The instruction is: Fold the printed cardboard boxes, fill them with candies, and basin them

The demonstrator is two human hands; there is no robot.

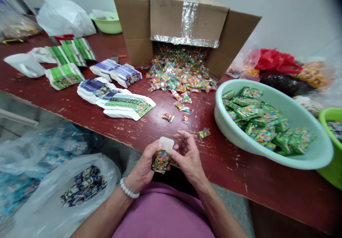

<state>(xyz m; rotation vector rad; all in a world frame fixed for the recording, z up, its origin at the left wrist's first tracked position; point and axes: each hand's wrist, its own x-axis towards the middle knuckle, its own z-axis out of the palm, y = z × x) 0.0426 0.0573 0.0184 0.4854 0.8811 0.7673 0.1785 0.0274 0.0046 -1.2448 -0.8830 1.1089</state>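
Observation:
A small green printed box (161, 160) with a white flap standing up at its top is in front of my body, just off the table's edge. My left hand (144, 163) grips it from the left side. My right hand (187, 154) has its thumb on the box near the flap, with the other fingers raised and curled apart; whether they hold anything is hard to see. Beyond my hands a few candy packets (167, 117) lie on the red table (197, 124), near a large pile of them (179, 74) spilling from a cardboard box (171, 20).
Flat green cartons (128, 104) and purple stacks (125, 74) lie left of the pile, with a white mug (25, 65) farther left. A pale green basin (240, 143) of filled green boxes stands right. Plastic bags (107, 166) sit below left.

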